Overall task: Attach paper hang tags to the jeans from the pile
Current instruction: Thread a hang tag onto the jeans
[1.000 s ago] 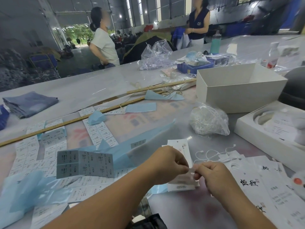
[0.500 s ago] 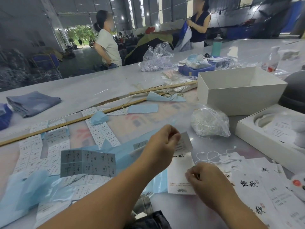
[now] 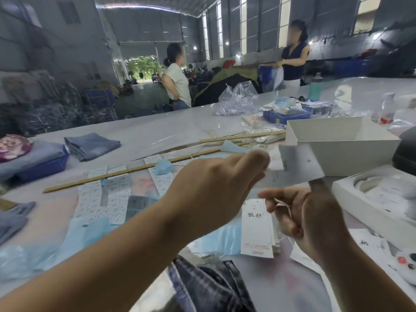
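Head-camera footage is dominated by two raised hands above the tabletop (image 3: 157,131). Between the thumb and forefinger of the left hand (image 3: 216,188) a pale, motion-blurred paper slip (image 3: 275,161) is pinched, the remaining fingers being curled behind it. A thin pinkish-white string (image 3: 284,204) is held in the curled fingers of the right hand (image 3: 315,221), and behind that hand's upper edge a blurred grey card (image 3: 299,163) is seen; whether it is gripped by that hand cannot be told.

Directly beneath the hands, a white hang tag (image 3: 256,230) printed with two dark characters lies on top of a small stack, flat on the tabletop. Nearer the viewer than this tag, at the bottom edge of the view, dark jeans (image 3: 211,287) are bunched; no tag is seen fastened to them. Beyond the tag, to its left, sheets of printed labels (image 3: 103,194) and blue backing paper (image 3: 164,166) are spread beside a long wooden ruler (image 3: 126,172). Further left, folded jeans (image 3: 92,145) are laid out, with no tags visible on them. To the tag's right, an open white box (image 3: 337,145) stands.

The work is judged to be at an early stage for this pair: tag parts and string are being assembled, while threading and fastening to the jeans remain to be done. Both forearms are extended forward, the left crossing diagonally upward, the right raised with its wrist bent inward.
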### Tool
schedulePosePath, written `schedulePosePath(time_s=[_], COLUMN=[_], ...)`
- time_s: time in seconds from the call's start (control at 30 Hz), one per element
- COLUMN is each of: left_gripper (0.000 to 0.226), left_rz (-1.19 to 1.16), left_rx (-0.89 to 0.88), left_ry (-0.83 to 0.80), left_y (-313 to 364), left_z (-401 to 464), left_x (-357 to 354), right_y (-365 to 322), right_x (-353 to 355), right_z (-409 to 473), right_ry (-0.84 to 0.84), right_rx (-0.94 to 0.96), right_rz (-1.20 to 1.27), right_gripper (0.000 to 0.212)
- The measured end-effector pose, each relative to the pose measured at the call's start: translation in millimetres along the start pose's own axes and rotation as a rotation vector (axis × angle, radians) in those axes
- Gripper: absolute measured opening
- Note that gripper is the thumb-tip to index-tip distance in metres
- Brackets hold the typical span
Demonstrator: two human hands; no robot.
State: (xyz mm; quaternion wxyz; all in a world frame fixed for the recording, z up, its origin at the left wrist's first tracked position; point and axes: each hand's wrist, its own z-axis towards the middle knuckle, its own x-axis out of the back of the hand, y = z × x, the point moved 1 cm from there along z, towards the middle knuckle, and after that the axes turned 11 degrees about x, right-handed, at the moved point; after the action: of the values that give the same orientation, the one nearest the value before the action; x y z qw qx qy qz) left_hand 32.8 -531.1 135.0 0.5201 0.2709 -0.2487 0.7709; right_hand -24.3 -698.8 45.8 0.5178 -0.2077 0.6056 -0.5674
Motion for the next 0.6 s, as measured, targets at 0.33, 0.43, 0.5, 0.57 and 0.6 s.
schedulePosePath(time_s=[0.33,0.43,0.5,0.57,0.6], left_gripper=[0.018,0.013,0.013,0.021,0.026], left_rz=[0.331,0.414,0.475,0.501,0.464], left_rx=[0.224,0.257,0.253,0.256,0.292], left_ry=[-0.054,-0.037,-0.054,-0.106,-0.156], left_y=[16,25,31,32,31], left_z=[-81,-109,-127,-143,-150], left_x=[120,147,164,178,185], right_y=[-40,-52,-57,-58,-59], right_x=[-68,-93,-111,-125,-131], right_z=[-60,-82,-99,-111,-117], right_ry=[-0.286,-0.384,-0.448,-0.498,-0.520], right_rx=[-0.134,-0.141,-0.088,-0.021,0.017], right_rz=[0.200,0.175,0.096,-0.027,-0.102], right_gripper=[0.094,0.063,0.032,0.025,0.025])
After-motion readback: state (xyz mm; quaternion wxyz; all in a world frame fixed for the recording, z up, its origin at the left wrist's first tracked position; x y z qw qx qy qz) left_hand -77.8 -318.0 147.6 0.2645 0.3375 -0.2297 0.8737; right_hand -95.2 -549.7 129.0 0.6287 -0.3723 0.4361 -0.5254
